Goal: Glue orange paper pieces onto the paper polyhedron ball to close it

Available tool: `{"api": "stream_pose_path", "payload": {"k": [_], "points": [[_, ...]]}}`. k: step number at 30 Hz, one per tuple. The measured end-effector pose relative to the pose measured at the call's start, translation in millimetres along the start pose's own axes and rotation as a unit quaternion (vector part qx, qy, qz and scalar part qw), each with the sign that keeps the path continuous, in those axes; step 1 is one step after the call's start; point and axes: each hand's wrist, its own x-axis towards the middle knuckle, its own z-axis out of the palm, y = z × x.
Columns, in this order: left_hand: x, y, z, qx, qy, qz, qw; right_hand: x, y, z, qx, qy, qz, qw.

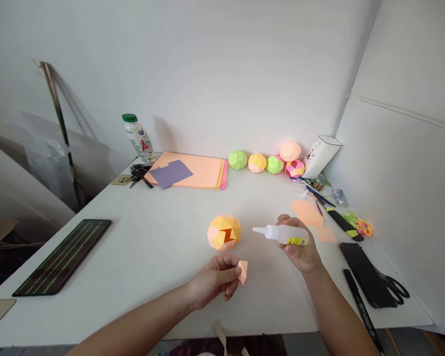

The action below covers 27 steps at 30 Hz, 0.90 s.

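Observation:
Between the thumb and fingers of my left hand point(217, 278) is a small peach paper piece point(244, 272), pinched at its left side. My right hand point(300, 249) wraps round a white glue bottle point(287, 234) with a yellow label, its thin nozzle pointing left. The bottle is held above the table, apart from the paper piece. Just beyond my left hand sits a yellow and peach faceted paper ball point(218, 230). A dark orange gap opens in the side of the ball facing me.
Finished-looking paper balls point(257, 162) line the wall. Coloured paper sheets point(200, 170), keys point(141, 174) and a drink bottle point(139, 141) stand back left. A dark tablet point(63, 257) lies left. On the right are a cutter point(344, 223), black phone point(367, 274), scissors point(395, 288) and marker point(362, 309).

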Motion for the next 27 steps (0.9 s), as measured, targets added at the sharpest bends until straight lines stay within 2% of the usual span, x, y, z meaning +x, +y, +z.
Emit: {"api": "stream_pose_path", "payload": {"k": [4, 12, 20, 27], "points": [[1, -3, -0.7, -0.001, 0.013, -0.014, 1.000, -1, -1, 9, 0.049, -0.047, 0.060, 0.996], [2, -1, -1.4, 0.016, 0.018, -0.030, 0.999, 0, 7, 16, 0.098, -0.059, 0.088, 0.990], [2, 1, 0.5, 0.032, 0.032, -0.028, 0.999, -7, 14, 27, 0.060, -0.065, 0.062, 0.994], [1, 2, 2.9, 0.042, 0.038, -0.028, 0.998, -10, 20, 27, 0.018, -0.117, 0.014, 0.993]]}}
